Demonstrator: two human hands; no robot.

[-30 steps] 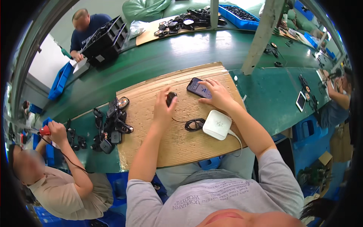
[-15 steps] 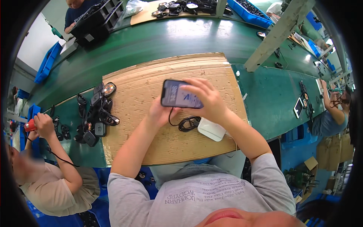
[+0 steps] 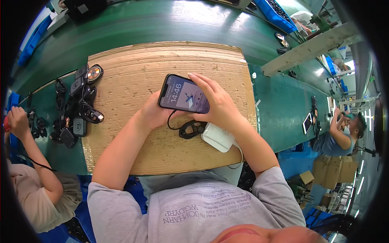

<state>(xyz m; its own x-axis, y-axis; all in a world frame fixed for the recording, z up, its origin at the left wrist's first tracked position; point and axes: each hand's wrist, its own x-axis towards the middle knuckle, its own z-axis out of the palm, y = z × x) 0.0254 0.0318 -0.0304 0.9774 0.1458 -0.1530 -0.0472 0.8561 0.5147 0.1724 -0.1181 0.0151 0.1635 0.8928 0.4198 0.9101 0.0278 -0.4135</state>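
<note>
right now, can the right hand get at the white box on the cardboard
Probably yes: the white box sits close to the right hand, with most of its top uncovered, though that hand grips the phone and would likely need to let go.

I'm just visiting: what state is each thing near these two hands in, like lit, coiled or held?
Dark phone: screen lit, held above the cardboard.
Right hand: gripping the phone.
Left hand: beneath the phone, partly hidden.
Black cable: mostly coiled.
White box: resting on the cardboard.
White cable: uncoiled, curving.
Cardboard: spread flat, surface dented.
Black devices: heaped with cables.
</note>
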